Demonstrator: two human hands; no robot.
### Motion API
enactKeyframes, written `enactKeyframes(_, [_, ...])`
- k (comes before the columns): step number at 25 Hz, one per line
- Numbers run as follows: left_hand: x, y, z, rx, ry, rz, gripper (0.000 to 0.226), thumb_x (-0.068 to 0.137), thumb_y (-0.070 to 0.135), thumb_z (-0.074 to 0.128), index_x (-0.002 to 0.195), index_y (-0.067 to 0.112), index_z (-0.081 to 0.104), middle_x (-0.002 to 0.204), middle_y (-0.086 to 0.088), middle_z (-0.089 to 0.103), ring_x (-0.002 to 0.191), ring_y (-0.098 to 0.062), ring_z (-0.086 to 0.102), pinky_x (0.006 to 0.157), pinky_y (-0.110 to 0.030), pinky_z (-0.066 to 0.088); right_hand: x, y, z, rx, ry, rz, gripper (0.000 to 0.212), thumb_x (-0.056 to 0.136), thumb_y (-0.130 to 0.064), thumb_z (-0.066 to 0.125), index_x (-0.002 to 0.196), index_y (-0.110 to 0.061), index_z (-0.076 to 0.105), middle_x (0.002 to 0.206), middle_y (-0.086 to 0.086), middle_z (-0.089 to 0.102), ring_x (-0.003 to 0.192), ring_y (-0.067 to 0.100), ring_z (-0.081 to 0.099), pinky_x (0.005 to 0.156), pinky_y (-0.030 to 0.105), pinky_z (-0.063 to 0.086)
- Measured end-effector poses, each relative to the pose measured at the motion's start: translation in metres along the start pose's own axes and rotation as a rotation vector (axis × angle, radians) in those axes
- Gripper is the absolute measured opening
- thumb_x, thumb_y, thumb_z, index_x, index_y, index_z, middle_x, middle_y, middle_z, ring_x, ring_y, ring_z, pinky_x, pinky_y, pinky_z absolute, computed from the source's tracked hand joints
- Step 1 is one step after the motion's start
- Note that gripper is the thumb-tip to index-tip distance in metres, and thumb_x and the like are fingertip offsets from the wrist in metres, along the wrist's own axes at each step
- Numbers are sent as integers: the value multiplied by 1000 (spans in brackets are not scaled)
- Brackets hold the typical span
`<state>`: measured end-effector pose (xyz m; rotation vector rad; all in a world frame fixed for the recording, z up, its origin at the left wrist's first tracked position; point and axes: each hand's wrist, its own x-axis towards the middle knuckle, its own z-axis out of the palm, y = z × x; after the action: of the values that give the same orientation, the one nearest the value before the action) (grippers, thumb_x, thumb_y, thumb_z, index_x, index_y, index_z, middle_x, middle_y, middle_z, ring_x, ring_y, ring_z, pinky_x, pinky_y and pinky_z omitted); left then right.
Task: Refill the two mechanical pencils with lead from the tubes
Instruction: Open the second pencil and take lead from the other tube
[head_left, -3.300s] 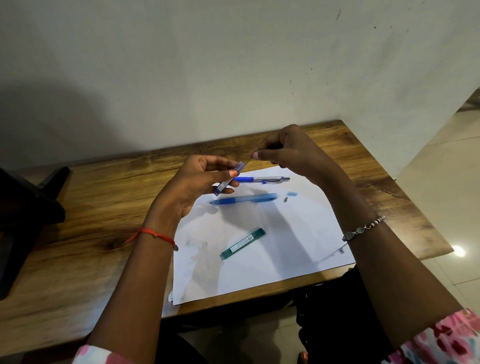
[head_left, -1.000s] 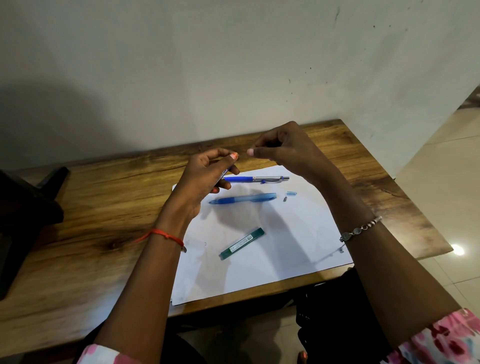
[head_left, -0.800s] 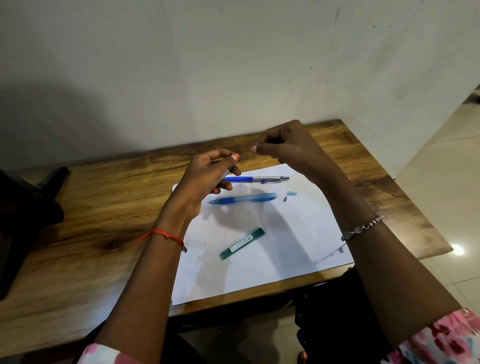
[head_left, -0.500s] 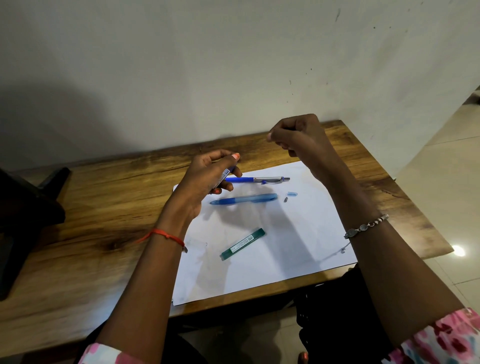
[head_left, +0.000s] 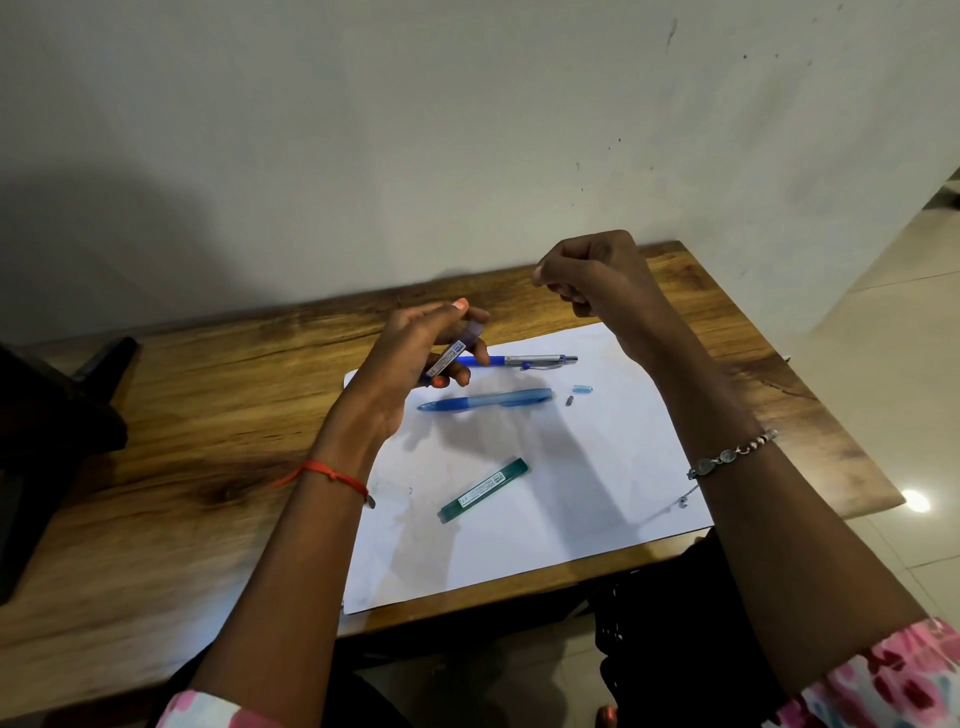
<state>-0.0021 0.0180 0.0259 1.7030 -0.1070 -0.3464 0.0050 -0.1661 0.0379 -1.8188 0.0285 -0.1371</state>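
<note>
My left hand (head_left: 410, 364) grips a bluish lead tube (head_left: 451, 358) with a white label, tilted above the white paper (head_left: 587, 499). My right hand (head_left: 597, 275) is raised over the table's far edge, fingers curled and pinching something small and bluish that is mostly hidden. A blue-and-silver mechanical pencil (head_left: 540, 359) lies at the paper's far edge. A light blue mechanical pencil (head_left: 488, 400) lies just nearer, with its small cap (head_left: 583, 388) and a tiny grey piece (head_left: 570, 400) beside its right end. A green lead tube (head_left: 483, 490) lies mid-paper.
The paper lies on a wooden table (head_left: 182, 467) against a pale wall. A dark object (head_left: 57, 415) stands at the table's left end. Tiled floor (head_left: 893, 364) shows beyond the table's right edge.
My right hand has pulled away from the tube's tip, rising up and to the right. My left hand has lowered slightly, still holding the tube.
</note>
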Motion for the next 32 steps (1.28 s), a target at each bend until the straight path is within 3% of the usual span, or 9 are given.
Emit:
enactKeyframes(2, [0,0,1,9,3,1,22,93,26,47,83,16,63,55,2,64,40,-13,50,47,-22,31,-1,0,1,-20,-24,-10,16,77,-5,62,67,8,60,56,5,35,50,12,28,47,24,19])
enactKeyframes(6, [0,0,3,27,11,1,19,92,22,51,76,18,60,53,3,64,38,-10,50,45,-21,30,-2,-3,2,-62,-51,-35,22,79,-5,63,57,-7,59,50,-1,36,44,5,30,44,19,21])
enactKeyframes(11, [2,-2,2,31,19,-8,18,91,22,52,75,19,60,54,4,65,38,-9,50,44,-18,31,-1,0,3,-59,-51,-40,22,80,-6,63,58,-10,60,51,-2,37,45,5,32,45,19,25])
enactKeyframes(13, [3,-3,1,27,43,-13,18,91,23,53,76,19,61,54,5,64,38,-9,51,44,-19,31,3,3,3,30,-54,-19,17,82,-1,57,68,-8,64,53,-3,43,50,8,36,46,19,29])
enactKeyframes(16, [5,-6,0,-1,92,-18,17,91,22,53,76,19,61,52,5,64,38,-10,50,45,-20,31,8,9,0,182,-143,66,29,84,15,39,98,2,60,72,8,56,57,15,48,47,21,40])
enactKeyframes(18, [7,-6,0,-15,107,-22,18,91,20,52,75,18,60,51,4,63,37,-10,50,44,-20,32,7,13,-1,227,-225,97,29,86,19,39,107,5,55,78,12,62,60,16,60,54,20,49])
enactKeyframes(23, [8,-8,1,-15,103,-40,19,92,18,52,76,13,60,48,5,61,37,-9,48,40,-15,35,4,14,3,350,-348,125,15,87,13,48,96,14,60,71,7,73,73,13,72,71,16,55])
enactKeyframes(28, [8,-9,2,7,112,-50,19,89,21,57,74,11,59,45,7,58,36,-6,47,38,-14,36,-3,6,8,176,-347,39,12,81,7,63,88,-1,69,61,5,69,57,17,66,55,23,53])
enactKeyframes(32, [8,-9,2,6,114,-50,18,89,21,57,75,11,60,44,7,57,36,-6,46,38,-13,37,-4,4,10,152,-303,-3,15,81,6,63,93,-2,70,69,14,67,55,18,63,50,23,48])
